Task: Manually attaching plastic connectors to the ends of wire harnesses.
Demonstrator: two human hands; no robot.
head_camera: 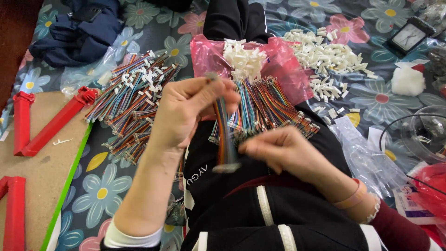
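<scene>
A flowered sheet (371, 93) carries the things. Toward its far right lies a heap of loose white plugs (325, 53), with a white fluffy ball (407, 80) and a small dark clock (409, 36) beyond it. On the left lies a spread of finished cables (134, 100), many-coloured with white ends, partly on clear plastic. A dark blue garment (79, 30) sits at the far left corner. Red angled bars (51, 125) rest on a brown board (42, 167) along the left edge. Clear bags (367, 158) and a clear bowl (425, 132) lie at the right.

On the person's lap, a pink bag (283, 60) holds a small pile of white plugs (244, 58), and below it a fan of loose coloured wires (267, 107) lies across the black clothing.

The left hand (186, 111) is raised over the lap, fingers clenched on the top of one ribbon cable (224, 135). The cable hangs straight down in front of the wire fan, striped in several colours, its lower end blurred. The right hand (283, 148) sits just right of the cable's lower part, fingers curled at the wire fan's near edge; whether they pinch a wire cannot be told.
</scene>
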